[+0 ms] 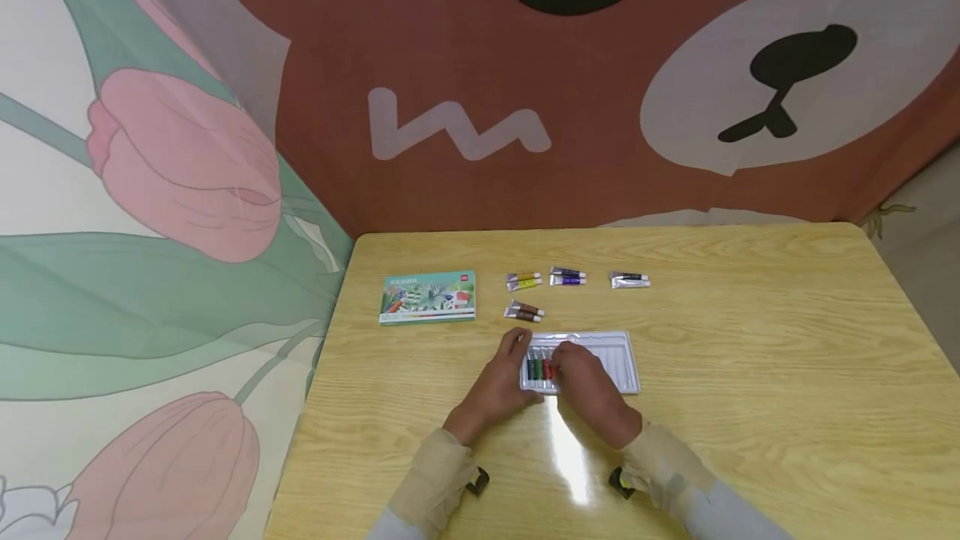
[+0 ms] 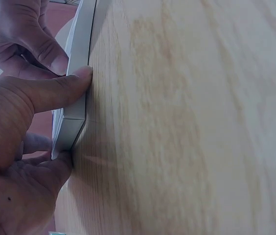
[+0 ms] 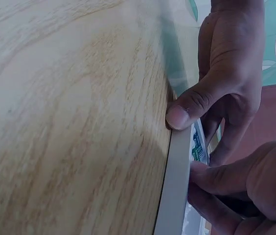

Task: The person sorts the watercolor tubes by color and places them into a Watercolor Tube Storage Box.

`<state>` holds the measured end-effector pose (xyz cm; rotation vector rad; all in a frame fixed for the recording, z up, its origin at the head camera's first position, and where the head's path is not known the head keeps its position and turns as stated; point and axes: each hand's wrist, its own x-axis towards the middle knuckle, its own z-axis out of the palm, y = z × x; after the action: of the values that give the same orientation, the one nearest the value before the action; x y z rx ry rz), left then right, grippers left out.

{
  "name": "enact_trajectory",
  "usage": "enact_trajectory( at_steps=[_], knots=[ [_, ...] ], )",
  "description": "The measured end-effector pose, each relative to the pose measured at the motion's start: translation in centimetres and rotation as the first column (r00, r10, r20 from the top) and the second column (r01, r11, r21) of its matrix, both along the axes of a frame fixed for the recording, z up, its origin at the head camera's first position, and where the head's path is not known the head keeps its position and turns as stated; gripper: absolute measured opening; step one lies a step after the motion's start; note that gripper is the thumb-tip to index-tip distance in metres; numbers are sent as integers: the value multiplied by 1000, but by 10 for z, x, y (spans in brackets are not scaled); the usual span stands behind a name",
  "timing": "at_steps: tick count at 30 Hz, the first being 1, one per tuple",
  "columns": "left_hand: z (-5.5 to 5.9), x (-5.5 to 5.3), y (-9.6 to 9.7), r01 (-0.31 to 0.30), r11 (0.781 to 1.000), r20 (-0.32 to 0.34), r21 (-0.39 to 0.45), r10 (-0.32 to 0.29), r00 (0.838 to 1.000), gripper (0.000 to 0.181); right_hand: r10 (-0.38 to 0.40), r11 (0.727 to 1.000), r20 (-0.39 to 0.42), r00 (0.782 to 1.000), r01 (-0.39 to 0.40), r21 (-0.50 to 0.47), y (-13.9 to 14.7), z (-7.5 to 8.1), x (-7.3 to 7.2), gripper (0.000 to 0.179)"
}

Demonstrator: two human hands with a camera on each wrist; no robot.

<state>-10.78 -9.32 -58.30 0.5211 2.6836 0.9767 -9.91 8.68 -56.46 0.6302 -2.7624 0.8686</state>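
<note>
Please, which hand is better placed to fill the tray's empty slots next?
Probably the right hand: its fingers are over the tray, near the empty slots, while the left hand grips the tray's left end.

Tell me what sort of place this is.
Probably an indoor craft corner: a pale, wood-grained rectangular table, a brown backdrop printed with cartoon shapes behind it, and a white rectangular tray holding small tubes with coloured labels.

sleeves (image 1: 738, 513): pale grey | forearm cuffs (image 1: 432, 473): beige, wrinkled | wrist cameras (image 1: 477, 482): small, black
</note>
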Motion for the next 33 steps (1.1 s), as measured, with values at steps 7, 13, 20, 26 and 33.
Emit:
enact_trajectory(
  at_steps=[7,13,20,26,33],
  knots=[
    [0,0,0,-3,1000,19,-5,3,1000,110,13,1000,-35,999,-13,-15,1,-1,1,19],
    [0,0,1,0,1000,25,-7,0,1000,110,7,1000,-29,1000,-7,-4,0,-1,1,19],
    [0,1,1,0,1000,15,-6,0,1000,109,11,1000,-43,999,-11,13,0,-2,-1,21],
    [-1,1,0,-2,1000,-2,-7,2,1000,109,21,997,-19,1000,-19,79,0,1,-5,20],
    [-2,1,0,0,1000,7,17,-1,1000,109,9,996,164,986,-24,91,1,19,-26,16]
  ],
)
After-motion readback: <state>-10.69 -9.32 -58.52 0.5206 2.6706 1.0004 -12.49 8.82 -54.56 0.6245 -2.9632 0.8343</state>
